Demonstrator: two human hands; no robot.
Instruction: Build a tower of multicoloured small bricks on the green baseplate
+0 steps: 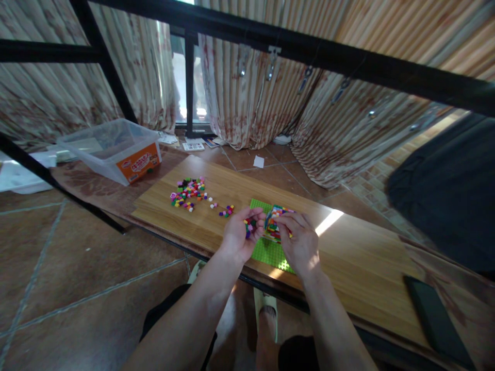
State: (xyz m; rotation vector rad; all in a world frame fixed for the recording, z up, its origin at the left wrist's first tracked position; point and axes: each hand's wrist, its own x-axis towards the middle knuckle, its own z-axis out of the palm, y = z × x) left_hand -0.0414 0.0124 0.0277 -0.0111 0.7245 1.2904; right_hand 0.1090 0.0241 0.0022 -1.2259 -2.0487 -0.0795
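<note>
My left hand point(240, 234) is turned palm up and cupped, holding several small loose building bricks point(250, 226) of mixed colours. Close beside it, my right hand point(299, 239) has its thumb and fingers pinched together at a multicoloured brick structure point(275, 212). What lies between those fingertips is too small and covered to make out. The structure stands on a green studded baseplate point(266, 251), and my right hand covers part of it. A scattered pile of small bricks point(189, 191) lies to the left on the wooden board, with a smaller cluster point(226, 211) nearer my left hand.
The wooden board point(359, 247) rests on a cloth-covered bench. At its right end lies a dark phone-like slab point(436, 319). A clear plastic bin point(116, 144) with an orange label sits at the left. A black metal bar point(247, 32) crosses above, before long curtains point(247, 98).
</note>
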